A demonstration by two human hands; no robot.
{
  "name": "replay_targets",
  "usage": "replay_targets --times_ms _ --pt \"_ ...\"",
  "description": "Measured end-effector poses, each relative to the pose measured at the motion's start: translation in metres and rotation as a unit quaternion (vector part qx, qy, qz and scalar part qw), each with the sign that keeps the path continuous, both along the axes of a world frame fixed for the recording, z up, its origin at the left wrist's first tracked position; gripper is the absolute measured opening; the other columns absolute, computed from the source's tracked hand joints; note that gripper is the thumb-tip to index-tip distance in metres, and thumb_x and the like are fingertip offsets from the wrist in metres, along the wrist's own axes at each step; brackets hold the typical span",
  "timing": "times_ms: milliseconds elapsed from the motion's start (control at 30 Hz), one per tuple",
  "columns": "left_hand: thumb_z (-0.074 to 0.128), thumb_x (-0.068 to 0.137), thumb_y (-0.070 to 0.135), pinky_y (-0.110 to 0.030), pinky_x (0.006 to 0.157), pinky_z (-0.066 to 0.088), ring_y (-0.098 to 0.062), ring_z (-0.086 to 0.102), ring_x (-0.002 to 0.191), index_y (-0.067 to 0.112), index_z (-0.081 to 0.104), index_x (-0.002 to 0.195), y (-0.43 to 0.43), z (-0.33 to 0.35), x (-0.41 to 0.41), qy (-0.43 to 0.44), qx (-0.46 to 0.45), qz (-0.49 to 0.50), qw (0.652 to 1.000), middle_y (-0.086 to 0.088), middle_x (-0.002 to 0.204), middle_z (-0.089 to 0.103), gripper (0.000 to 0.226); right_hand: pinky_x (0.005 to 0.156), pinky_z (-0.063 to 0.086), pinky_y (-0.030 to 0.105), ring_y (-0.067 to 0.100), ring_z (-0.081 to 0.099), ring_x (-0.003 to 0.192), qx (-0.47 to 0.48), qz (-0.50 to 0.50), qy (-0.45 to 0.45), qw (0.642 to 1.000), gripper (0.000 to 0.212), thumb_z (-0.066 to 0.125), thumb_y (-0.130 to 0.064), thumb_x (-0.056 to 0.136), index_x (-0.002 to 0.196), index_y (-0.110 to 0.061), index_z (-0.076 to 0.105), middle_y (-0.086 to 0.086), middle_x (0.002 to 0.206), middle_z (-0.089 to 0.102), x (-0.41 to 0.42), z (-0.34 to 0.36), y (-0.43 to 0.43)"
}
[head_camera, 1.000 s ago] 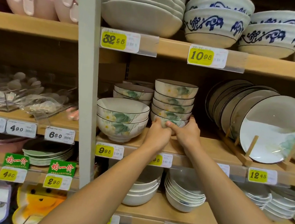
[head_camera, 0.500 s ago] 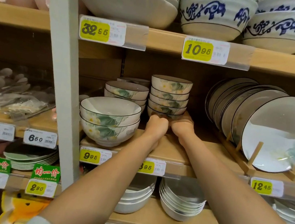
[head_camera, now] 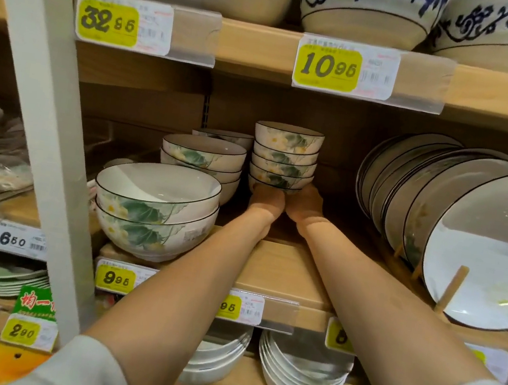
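Left hand point(head_camera: 267, 198) and right hand point(head_camera: 306, 203) sit side by side on my feed, knuckles touching. Both are clasped around the bottom of the stack of small bowls point(head_camera: 285, 156). The left takes the lowest bowl's left flank and the right its right flank, with the fingers curled against the glaze. I count five bowls in the stack, nested upright, white with green leaves, yellow flowers and a dark rim. It stands deep on the middle shelf point(head_camera: 284, 271), toward the back wall. The hands hide its foot, so I cannot tell whether it rests on the board or hangs just off it. Just to its left is a lower stack of medium bowls point(head_camera: 202, 159) in the same pattern, close but, as far as I can see, apart. In front of those, at the shelf's edge, two large bowls point(head_camera: 156, 208) nest together. To the right, well apart from the stack, plates point(head_camera: 455, 233) lean on edge in a wooden rack point(head_camera: 451, 288). A yellow 9.95 price tag point(head_camera: 116, 278) sits on the shelf lip below the large bowls.
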State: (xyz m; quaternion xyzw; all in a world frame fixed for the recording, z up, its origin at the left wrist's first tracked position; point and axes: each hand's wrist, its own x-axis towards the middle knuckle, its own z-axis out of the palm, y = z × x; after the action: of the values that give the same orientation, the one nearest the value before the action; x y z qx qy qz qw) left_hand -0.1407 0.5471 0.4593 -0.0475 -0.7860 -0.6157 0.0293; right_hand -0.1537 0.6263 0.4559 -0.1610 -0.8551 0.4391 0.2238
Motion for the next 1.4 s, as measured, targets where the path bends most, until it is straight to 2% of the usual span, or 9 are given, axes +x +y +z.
replay_targets --times_ms 133,267,333,433,533,967,1067,1200,1400 --pt "0.030 0.103 0.012 -0.035 0.099 0.040 -0.032 0.050 0.121 0.004 0.045 0.134 0.006 -0.002 -0.013 0.017 0.031 -0.001 0.999 -0.017 0.134 0.053 0.036 0.076 0.044 0.026 0.029 0.060 0.113 -0.018 0.008 0.007 1.000 0.044 0.068 -0.024 0.089 0.127 -0.006 0.057 0.014 0.126 0.062 -0.014 -0.001 0.004" --pt "0.030 0.103 0.013 -0.029 0.091 0.041 -0.030 0.052 0.119 0.006 0.045 0.134 0.010 -0.002 -0.023 0.021 0.060 0.004 0.998 -0.015 0.133 0.054 0.035 0.070 0.042 0.024 0.024 0.061 0.103 -0.022 0.007 0.012 1.000 0.036 0.069 -0.023 0.088 0.119 -0.006 0.061 0.013 0.121 0.064 -0.025 -0.002 0.008" --pt "0.030 0.103 0.013 -0.033 0.096 0.044 -0.030 0.054 0.117 0.005 0.046 0.133 0.011 -0.003 -0.028 0.014 0.060 0.001 0.998 -0.017 0.131 0.055 0.035 0.072 0.041 0.023 0.022 0.061 0.101 -0.019 0.014 0.018 1.000 0.034 0.069 -0.022 0.088 0.117 -0.005 0.062 0.013 0.119 0.065 -0.029 -0.001 0.009" --pt "0.030 0.102 0.010 -0.028 0.087 0.039 -0.029 0.052 0.118 0.005 0.045 0.134 0.012 -0.002 -0.033 0.011 0.061 -0.001 0.998 -0.015 0.132 0.054 0.036 0.074 0.042 0.024 0.027 0.061 0.108 -0.011 0.018 0.010 1.000 0.033 0.068 -0.022 0.089 0.116 -0.005 0.063 0.014 0.119 0.065 -0.035 -0.001 0.011" --pt "0.029 0.102 0.007 -0.025 0.084 0.036 -0.027 0.050 0.116 0.004 0.048 0.130 0.011 -0.002 -0.040 0.013 0.053 -0.008 0.998 -0.016 0.130 0.054 0.035 0.072 0.043 0.026 0.027 0.062 0.105 -0.023 0.017 0.005 1.000 0.029 0.064 -0.023 0.091 0.114 -0.005 0.064 0.014 0.117 0.065 -0.042 -0.001 0.014" --pt "0.031 0.101 0.009 -0.030 0.089 0.044 -0.030 0.054 0.116 0.002 0.045 0.136 0.020 -0.003 -0.063 -0.021 0.044 -0.015 0.999 -0.017 0.128 0.056 0.038 0.072 0.045 0.028 0.030 0.062 0.106 -0.017 0.017 -0.004 1.000 0.027 0.063 -0.023 0.092 0.110 -0.002 0.065 0.018 0.116 0.065 -0.063 0.001 0.018" --pt "0.032 0.102 0.012 -0.033 0.095 0.045 -0.029 0.054 0.116 0.003 0.043 0.139 0.024 -0.003 -0.069 -0.023 0.038 -0.016 0.999 -0.017 0.131 0.056 0.040 0.073 0.045 0.028 0.031 0.062 0.107 -0.020 0.017 -0.009 1.000 0.029 0.062 -0.024 0.093 0.112 -0.001 0.065 0.018 0.117 0.064 -0.068 0.001 0.020" --pt "0.033 0.101 0.009 -0.033 0.087 0.045 -0.026 0.056 0.104 0.001 0.048 0.133 0.026 -0.005 -0.075 -0.015 0.040 -0.020 0.999 -0.020 0.127 0.058 0.037 0.072 0.045 0.028 0.030 0.062 0.106 -0.020 0.017 -0.014 1.000 0.030 0.060 -0.023 0.094 0.115 -0.001 0.064 0.017 0.117 0.064 -0.075 0.001 0.023" --pt "0.033 0.101 0.010 -0.031 0.093 0.044 -0.029 0.052 0.118 0.004 0.040 0.142 0.034 -0.005 -0.077 -0.022 0.060 -0.023 0.998 -0.017 0.134 0.052 0.042 0.076 0.049 0.032 0.032 0.062 0.106 -0.001 0.013 -0.029 0.999 0.027 0.060 -0.021 0.094 0.111 0.000 0.064 0.019 0.117 0.064 -0.083 0.001 0.026"
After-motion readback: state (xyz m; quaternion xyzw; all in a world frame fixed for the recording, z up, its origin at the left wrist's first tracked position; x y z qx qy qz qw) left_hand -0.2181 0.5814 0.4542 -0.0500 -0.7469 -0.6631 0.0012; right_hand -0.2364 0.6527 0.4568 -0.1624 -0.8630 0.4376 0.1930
